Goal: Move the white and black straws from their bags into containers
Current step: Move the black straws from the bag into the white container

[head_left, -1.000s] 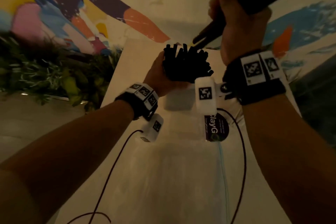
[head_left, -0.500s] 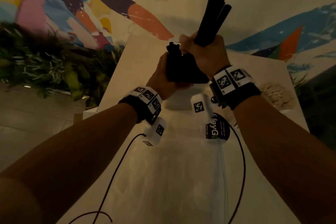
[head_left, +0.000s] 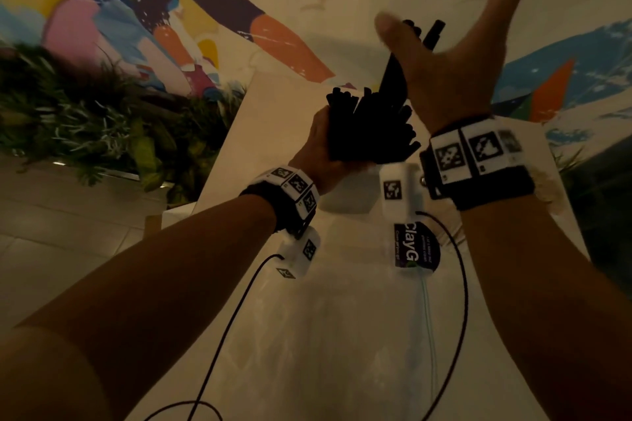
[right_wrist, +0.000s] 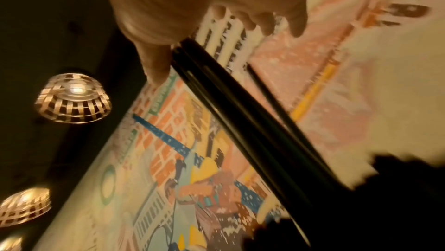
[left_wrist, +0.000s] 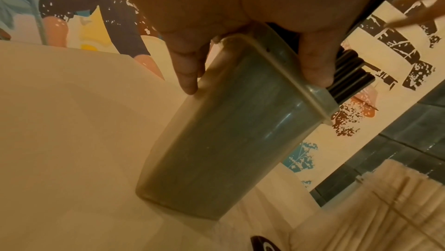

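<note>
Grey see-through plastic cup point(left_wrist: 231, 127) is the landmark: the left hand point(head_left: 318, 150) wraps its rim, tipping it so straws slide in. Black plastic straws point(head_left: 372, 126) stick out its top. Above it, the right hand point(head_left: 455, 68) is spread wide.

Bare forearms, no sleeves, tracker gear on both wrists

Black wristbands point(head_left: 492, 188) carrying white blocks printed with black square markers, plus white camera pods point(head_left: 398, 195) hanging underneath, thin black cables point(head_left: 222, 345) trailing back.

Left hand point(head_left: 319, 150) curled, right hand point(head_left: 455, 79) raised, fingers point(right_wrist: 297, 20) spread
</note>
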Available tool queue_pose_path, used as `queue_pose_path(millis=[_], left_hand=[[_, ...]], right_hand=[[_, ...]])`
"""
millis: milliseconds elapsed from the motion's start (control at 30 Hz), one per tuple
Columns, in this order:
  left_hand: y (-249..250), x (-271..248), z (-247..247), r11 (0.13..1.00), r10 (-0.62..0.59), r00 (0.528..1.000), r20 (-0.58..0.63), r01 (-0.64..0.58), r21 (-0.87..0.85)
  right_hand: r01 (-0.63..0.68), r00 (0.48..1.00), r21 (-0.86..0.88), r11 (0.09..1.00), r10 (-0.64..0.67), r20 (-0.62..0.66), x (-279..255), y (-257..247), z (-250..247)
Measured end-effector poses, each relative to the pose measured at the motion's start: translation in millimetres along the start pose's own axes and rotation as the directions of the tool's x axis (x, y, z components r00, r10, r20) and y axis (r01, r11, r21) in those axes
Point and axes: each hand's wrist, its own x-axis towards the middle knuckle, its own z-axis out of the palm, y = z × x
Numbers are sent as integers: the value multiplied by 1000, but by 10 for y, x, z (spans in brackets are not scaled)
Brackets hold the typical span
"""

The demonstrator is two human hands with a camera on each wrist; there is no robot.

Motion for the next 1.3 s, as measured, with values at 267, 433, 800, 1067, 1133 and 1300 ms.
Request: queue_pose_path(millis=[267, 433, 800, 1067, 1133, 1300], left_hand=[[2, 24, 8, 999, -29, 999, -16, 28, -28], [-7, 9, 14, 997, -50, 999, -7, 49, -66], [59, -2, -43, 995, -95, 995, 30, 95, -6], [141, -14, -114, 994, -101, 993, 60, 99, 39], [320, 67, -225, 970, 18, 991, 132, -50, 240], [522, 204, -228, 932, -88, 994, 67, 59, 358]], right_hand=[[299, 762, -471, 830, 90, 641, -200, 200, 349], [334, 856, -638, 693, 61, 514, -391, 322, 268], [-3, 905, -334, 943, 145, 401, 211, 438, 291], [341, 616, -520, 783, 231, 753, -377, 382, 260], [222, 687, -537, 814, 260, 678, -343, 456, 222], [105, 711, -433, 895, 237, 662, -317, 527, 321]])
